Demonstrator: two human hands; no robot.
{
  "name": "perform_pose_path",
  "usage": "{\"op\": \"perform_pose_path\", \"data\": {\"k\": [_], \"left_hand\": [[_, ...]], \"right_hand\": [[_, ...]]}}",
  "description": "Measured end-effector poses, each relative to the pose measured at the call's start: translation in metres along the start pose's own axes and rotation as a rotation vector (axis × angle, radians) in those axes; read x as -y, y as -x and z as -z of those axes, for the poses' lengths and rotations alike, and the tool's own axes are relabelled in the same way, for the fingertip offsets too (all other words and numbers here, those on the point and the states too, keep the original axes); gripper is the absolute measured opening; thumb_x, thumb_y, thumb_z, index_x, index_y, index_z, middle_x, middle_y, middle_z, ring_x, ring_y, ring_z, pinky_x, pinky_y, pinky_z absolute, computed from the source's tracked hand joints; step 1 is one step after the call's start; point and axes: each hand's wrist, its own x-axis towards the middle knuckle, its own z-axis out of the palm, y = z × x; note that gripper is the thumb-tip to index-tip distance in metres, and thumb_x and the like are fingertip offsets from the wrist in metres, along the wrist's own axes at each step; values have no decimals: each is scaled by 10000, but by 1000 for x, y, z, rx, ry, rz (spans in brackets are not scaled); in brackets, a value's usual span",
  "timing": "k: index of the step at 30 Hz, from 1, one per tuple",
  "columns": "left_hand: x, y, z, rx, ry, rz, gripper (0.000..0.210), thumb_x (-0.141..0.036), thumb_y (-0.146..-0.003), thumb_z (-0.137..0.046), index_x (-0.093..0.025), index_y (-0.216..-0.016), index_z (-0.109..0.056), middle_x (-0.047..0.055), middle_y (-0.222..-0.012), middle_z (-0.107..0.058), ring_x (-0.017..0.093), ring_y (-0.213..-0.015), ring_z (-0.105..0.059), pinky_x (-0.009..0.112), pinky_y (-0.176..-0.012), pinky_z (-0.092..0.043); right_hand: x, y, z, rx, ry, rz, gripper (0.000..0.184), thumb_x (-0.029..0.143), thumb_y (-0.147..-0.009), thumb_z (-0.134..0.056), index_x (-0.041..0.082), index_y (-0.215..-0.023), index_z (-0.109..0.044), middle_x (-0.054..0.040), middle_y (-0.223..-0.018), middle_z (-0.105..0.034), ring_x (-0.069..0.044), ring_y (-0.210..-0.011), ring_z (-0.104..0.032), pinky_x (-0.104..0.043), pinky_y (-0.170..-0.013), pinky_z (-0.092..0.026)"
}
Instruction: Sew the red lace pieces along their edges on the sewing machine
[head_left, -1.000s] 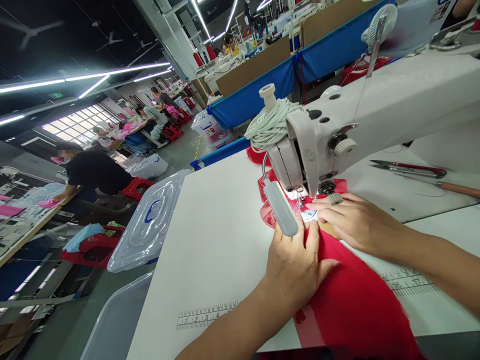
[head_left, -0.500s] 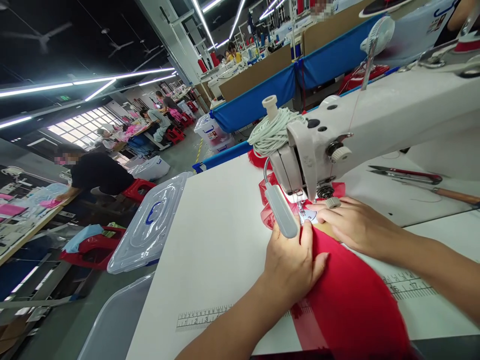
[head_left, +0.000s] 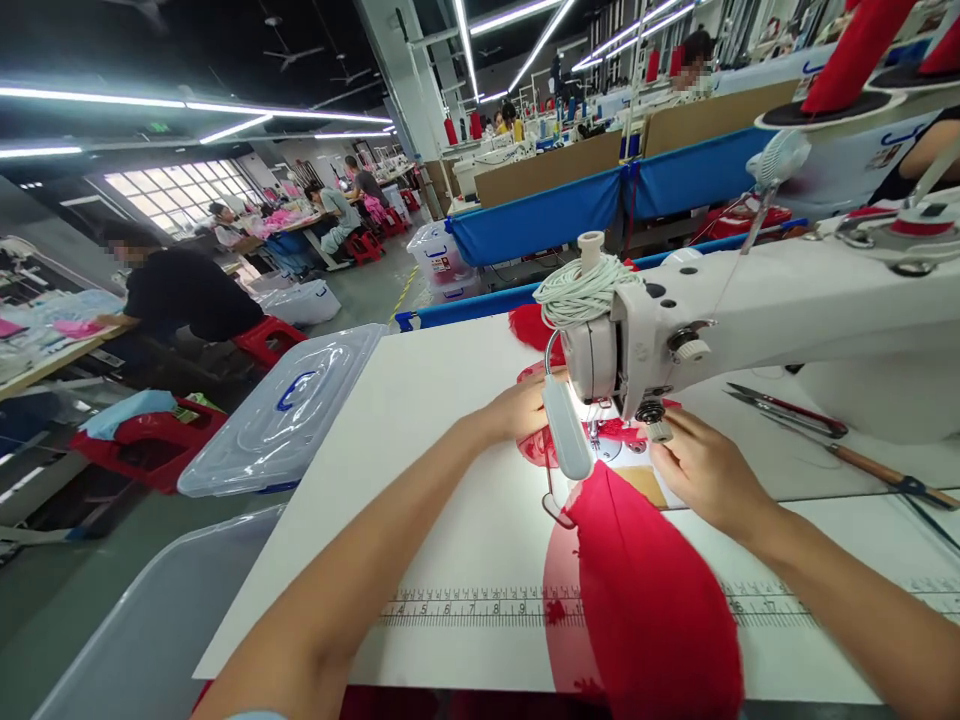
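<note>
A white sewing machine [head_left: 750, 300] stands over the table, a grey lamp [head_left: 568, 430] hanging beside its needle. My left hand [head_left: 523, 408] reaches behind this lamp, over sheer red fabric [head_left: 534, 447]; its fingertips are hidden. To the right of the needle, my right hand [head_left: 701, 462] is closed, bent fingers at a bit of red fabric near the presser foot. A large red fabric piece [head_left: 652, 590] lies in front of the needle, a sheer layer along its left side. Beside its tip is a curved metal guide [head_left: 556, 508]. Neither hand touches this large piece.
Thread snips [head_left: 795, 408] and a wooden-handled tool [head_left: 889, 470] lie right of the machine. A printed ruler [head_left: 480, 606] crosses the white table [head_left: 390, 440]. Lidded plastic bins [head_left: 300, 400] stand to the left. Pale cord [head_left: 581, 290] sits on the machine head.
My left hand has let go of the large red piece and moved left and away behind the lamp. My right hand stays near the needle, its fingers more bent. The view has shifted.
</note>
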Motion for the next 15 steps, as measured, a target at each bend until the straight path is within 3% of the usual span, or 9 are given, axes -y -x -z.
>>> {"op": "perform_pose_path", "data": {"k": [3,6,9,12,15], "left_hand": [[9,-20,-6,31,-15,113,201,-320,-825,-697,-194,-980,-691,108,-1091,-697,321,-1095,-627,494,-986,-489],[10,-35,-13,-26,-40,242,322,-248,-928,-572,-112,-1217,-613,200,-1334,-579,384,-1296,-500,617,-1078,-358],[8,-42,-19,-7,0,242,315,-277,-1033,-443,-103,-1248,-593,143,-1278,-606,300,-1206,-576,504,-1033,-446],[10,-41,-26,55,58,195,313,-379,-1002,-578,-153,-1213,-618,86,-1204,-639,231,-1051,-645,430,-912,-549],[12,-27,-31,2,76,208,362,-381,-974,-634,-176,-1270,-593,101,-1293,-597,243,-1105,-623,464,-934,-548]], "right_hand": [[-5,0,-3,59,13,38,257,102,-901,-421,248,-807,-611,-45,-836,-677,-196,-726,-666,-305,-596,-534],[-12,-1,-7,84,67,54,204,152,-909,-446,228,-925,-635,-95,-1020,-710,-260,-977,-678,-378,-772,-561],[-15,-2,-10,133,61,49,214,141,-912,-423,235,-909,-616,-83,-973,-716,-270,-1012,-671,-415,-833,-547],[-15,-3,-9,150,14,28,228,125,-912,-406,247,-848,-589,-66,-894,-705,-258,-953,-680,-403,-789,-547],[-14,-3,-6,124,-44,-38,217,130,-903,-417,260,-901,-590,-52,-957,-713,-225,-947,-684,-352,-754,-550]]}}
